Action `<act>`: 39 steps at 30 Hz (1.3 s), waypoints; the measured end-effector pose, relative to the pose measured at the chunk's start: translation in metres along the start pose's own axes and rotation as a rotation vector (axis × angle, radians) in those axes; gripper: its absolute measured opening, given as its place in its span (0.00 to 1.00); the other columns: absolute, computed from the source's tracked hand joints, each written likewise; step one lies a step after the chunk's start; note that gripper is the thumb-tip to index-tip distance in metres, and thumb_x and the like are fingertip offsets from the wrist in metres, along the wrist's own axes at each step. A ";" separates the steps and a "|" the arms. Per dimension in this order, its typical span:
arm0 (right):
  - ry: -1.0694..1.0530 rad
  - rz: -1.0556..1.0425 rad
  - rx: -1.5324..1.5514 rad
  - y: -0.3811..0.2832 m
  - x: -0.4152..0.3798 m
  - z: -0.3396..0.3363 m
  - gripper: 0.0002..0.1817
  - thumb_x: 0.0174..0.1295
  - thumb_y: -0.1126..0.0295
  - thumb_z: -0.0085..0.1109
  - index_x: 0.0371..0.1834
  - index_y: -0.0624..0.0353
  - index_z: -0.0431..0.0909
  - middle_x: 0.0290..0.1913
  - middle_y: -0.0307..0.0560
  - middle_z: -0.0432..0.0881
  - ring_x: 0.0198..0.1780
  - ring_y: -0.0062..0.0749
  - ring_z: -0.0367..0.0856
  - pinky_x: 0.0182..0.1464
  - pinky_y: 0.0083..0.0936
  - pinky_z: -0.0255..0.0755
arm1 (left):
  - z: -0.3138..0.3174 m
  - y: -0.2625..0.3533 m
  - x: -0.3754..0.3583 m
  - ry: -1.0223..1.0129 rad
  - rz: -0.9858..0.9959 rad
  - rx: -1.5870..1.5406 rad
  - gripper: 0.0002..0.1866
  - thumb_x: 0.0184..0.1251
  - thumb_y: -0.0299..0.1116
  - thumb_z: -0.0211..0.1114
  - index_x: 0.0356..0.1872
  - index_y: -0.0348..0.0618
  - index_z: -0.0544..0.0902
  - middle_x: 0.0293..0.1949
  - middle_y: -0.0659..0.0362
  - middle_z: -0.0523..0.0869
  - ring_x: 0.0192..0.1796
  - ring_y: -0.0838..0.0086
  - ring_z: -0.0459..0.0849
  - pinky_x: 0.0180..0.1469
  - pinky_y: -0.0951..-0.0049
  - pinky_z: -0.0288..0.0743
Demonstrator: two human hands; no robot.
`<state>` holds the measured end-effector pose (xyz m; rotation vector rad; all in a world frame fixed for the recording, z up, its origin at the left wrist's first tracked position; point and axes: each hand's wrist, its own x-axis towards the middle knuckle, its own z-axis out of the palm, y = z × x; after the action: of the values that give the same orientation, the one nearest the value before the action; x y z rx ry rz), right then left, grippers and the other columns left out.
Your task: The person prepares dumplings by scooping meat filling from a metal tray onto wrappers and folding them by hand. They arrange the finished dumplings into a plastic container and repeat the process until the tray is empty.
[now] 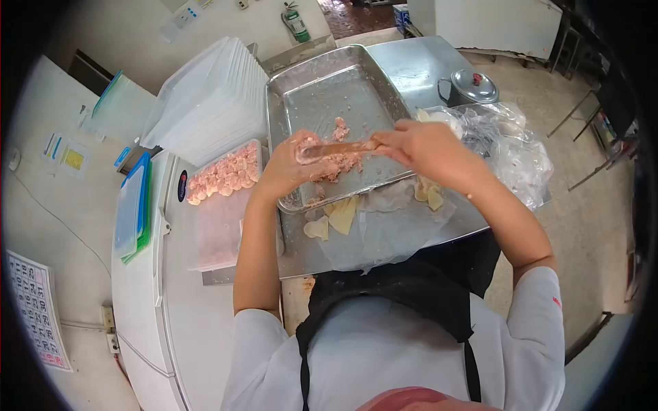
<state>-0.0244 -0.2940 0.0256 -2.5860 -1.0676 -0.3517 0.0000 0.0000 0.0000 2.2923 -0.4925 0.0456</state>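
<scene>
Holding both hands over the near end of a large metal tray (301,103), the person works with forearms angled in from the body, elbows wide. The left hand (291,164) is cupped, palm up, fingers curled around a dumpling wrapper whose edge is barely visible; whether the fingers press it firmly cannot be told. The right hand (425,145) reaches across from the right, fingers pinched together on the end of a flat wooden spatula (339,147), which lies nearly level with its far end resting in the left palm.

Minced pink filling (340,162) sits in a low heap on the tray floor directly under the spatula, with a smaller clump a little farther up the tray; most of the tray floor beyond is bare metal.

The tray's near rim overhangs a sheet of clear plastic (384,236) on the steel table (418,61). Loose wrappers (340,214) lie on that plastic just below the rim, more under the right wrist.

Left of the tray, touching its side, a shallow plastic box (223,209) holds rows of filled dumplings (226,175) at its far end; its near half is unfilled. Behind it stands a tall stack of clear containers (212,103). Right of the hands, crumpled plastic bags (510,151) crowd the table's edge, with a lidded pot (469,88) beyond them.
</scene>
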 end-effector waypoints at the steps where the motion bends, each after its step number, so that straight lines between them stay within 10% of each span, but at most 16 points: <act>1: 0.029 0.035 -0.004 -0.002 0.001 -0.013 0.18 0.69 0.60 0.52 0.60 0.47 0.75 0.36 0.51 0.81 0.36 0.50 0.83 0.36 0.40 0.77 | -0.002 0.002 -0.001 0.023 0.008 -0.089 0.18 0.54 0.36 0.78 0.44 0.45 0.81 0.34 0.66 0.82 0.32 0.82 0.77 0.34 0.79 0.72; 11: 0.102 0.086 0.334 0.029 0.012 0.078 0.16 0.69 0.63 0.54 0.52 0.60 0.81 0.44 0.58 0.84 0.45 0.54 0.81 0.47 0.38 0.74 | -0.071 -0.008 -0.059 0.276 -0.250 0.053 0.15 0.54 0.27 0.75 0.42 0.38 0.82 0.39 0.64 0.84 0.39 0.82 0.80 0.45 0.78 0.75; 18: -0.015 0.155 0.514 0.050 0.031 0.104 0.14 0.66 0.65 0.57 0.47 0.63 0.82 0.40 0.61 0.82 0.42 0.58 0.80 0.44 0.40 0.73 | -0.155 -0.120 -0.182 0.606 -0.479 0.235 0.23 0.54 0.29 0.74 0.52 0.38 0.80 0.42 0.58 0.84 0.38 0.75 0.84 0.43 0.74 0.78; 26: -0.091 0.222 0.525 0.043 0.032 0.096 0.15 0.66 0.65 0.59 0.47 0.65 0.82 0.36 0.59 0.81 0.38 0.55 0.80 0.41 0.38 0.72 | -0.143 -0.160 -0.161 0.640 -0.693 0.488 0.37 0.51 0.35 0.76 0.64 0.42 0.71 0.37 0.52 0.86 0.37 0.64 0.86 0.42 0.66 0.78; 39: -0.146 0.257 0.466 0.038 0.036 0.097 0.16 0.63 0.68 0.62 0.51 0.64 0.81 0.35 0.57 0.80 0.36 0.52 0.79 0.42 0.35 0.72 | -0.120 -0.209 -0.115 0.468 -0.517 0.476 0.47 0.53 0.28 0.73 0.75 0.47 0.58 0.47 0.44 0.85 0.45 0.55 0.85 0.48 0.62 0.78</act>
<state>0.0376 -0.2594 -0.0587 -2.3053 -0.7369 0.1378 -0.0167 0.2539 -0.0816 2.6809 0.3974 0.4726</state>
